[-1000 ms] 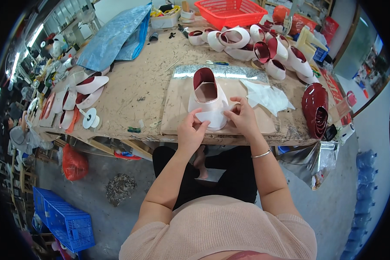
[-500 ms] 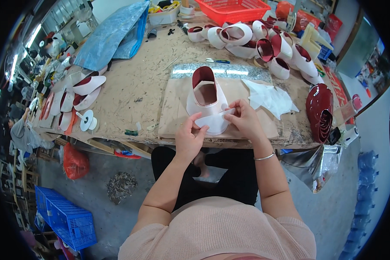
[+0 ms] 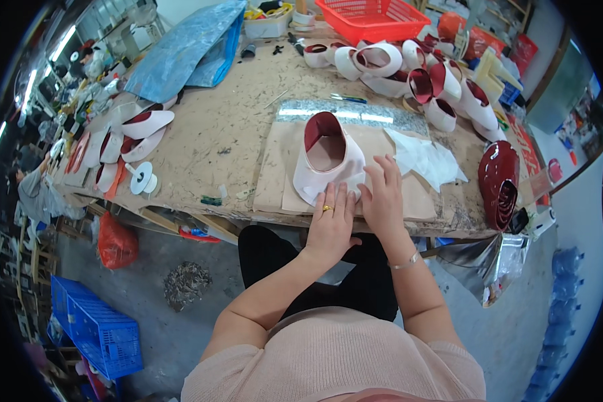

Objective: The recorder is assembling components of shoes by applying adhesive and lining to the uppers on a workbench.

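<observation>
A white shoe upper with a dark red lining lies on a brown board at the middle of the table's near side. My left hand rests flat across its near end, fingers stretched out and close together, a gold ring on one. Beside it, my right hand has its fingers spread and bent, near or touching the upper's right edge. Part of the upper's near end is hidden beneath my fingers. To the right of the upper, thin white sheet pieces lie on the board.
More white uppers crowd the back right, below a red basket. Several others lie at left near a white spool. A glossy dark red bundle stands at the right edge. A cutter lies behind the board.
The small white piece I was pinching between both hands no longer shows apart from the upper. My left hand has moved right and flattened on the upper; my right hand's fingers have spread.
</observation>
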`<state>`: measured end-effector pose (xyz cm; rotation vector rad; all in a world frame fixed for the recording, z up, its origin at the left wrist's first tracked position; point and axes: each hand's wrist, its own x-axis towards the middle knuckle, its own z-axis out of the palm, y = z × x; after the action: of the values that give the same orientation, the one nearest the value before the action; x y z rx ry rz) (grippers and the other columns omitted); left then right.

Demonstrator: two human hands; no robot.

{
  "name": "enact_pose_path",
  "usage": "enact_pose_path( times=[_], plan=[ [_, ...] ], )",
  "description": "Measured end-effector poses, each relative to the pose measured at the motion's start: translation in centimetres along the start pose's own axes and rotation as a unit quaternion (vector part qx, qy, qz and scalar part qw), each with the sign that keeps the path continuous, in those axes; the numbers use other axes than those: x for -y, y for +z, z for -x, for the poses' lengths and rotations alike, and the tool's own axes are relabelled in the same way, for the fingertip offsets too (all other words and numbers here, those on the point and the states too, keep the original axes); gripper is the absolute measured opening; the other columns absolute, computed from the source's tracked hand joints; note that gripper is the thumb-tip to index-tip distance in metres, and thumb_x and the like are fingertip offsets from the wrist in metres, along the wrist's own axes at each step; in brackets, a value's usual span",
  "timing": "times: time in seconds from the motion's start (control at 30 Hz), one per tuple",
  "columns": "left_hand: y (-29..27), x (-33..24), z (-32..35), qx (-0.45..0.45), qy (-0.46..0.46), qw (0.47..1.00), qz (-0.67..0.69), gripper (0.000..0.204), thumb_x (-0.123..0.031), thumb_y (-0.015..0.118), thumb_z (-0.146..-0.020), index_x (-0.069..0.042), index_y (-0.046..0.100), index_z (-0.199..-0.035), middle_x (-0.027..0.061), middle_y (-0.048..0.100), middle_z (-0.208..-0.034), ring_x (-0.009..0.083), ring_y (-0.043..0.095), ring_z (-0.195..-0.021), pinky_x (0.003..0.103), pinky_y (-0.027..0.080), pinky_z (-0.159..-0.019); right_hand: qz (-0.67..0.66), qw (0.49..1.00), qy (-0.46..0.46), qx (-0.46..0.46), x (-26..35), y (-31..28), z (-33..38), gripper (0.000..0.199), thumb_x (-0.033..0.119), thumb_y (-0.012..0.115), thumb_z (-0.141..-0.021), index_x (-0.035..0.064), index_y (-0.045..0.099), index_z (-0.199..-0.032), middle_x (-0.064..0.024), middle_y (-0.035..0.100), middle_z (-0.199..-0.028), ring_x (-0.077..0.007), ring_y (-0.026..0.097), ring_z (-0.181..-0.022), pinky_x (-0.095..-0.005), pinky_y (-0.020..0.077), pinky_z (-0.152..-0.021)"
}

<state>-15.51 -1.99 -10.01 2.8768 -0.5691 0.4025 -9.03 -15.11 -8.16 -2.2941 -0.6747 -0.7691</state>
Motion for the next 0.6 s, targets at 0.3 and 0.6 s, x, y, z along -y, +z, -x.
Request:
enact_pose_path(
  times=[0.3, 0.6],
  plan=[
    [-1.1, 4.5, 2.9, -0.090, -0.047, 0.995, 0.022, 0.089, -0.034, 0.080, -0.063, -0.003, 0.040, -0.137, 0.0117, 0.044, -0.141, 0.0246, 0.040, -0.132, 0.046, 0.026, -0.108, 0.099, 0.978, -0.043, 0.176, 1.6, -0.7, 2.6, 0.059, 0.042, 0.060, -0.085, 0.0086, 0.049, -0.132, -0.0121, 0.049, -0.136, -0.0271, 0.043, -0.130, -0.0477, 0.0279, -0.107],
    [-0.6, 5.7, 6.0, -0.185, 0.001, 0.978, 0.092, 0.057, -0.012, 0.069, -0.074, -0.005, 0.051, -0.128, 0.0102, 0.050, -0.135, 0.0249, 0.045, -0.127, 0.042, 0.031, -0.107, 0.095, 0.986, -0.112, 0.074, 1.9, -0.3, 4.9, 0.043, 0.018, 0.073, -0.070, 0.0215, 0.065, -0.112, -0.0043, 0.055, -0.103, -0.0232, 0.051, -0.094, -0.0402, 0.0365, -0.085]
  ],
)
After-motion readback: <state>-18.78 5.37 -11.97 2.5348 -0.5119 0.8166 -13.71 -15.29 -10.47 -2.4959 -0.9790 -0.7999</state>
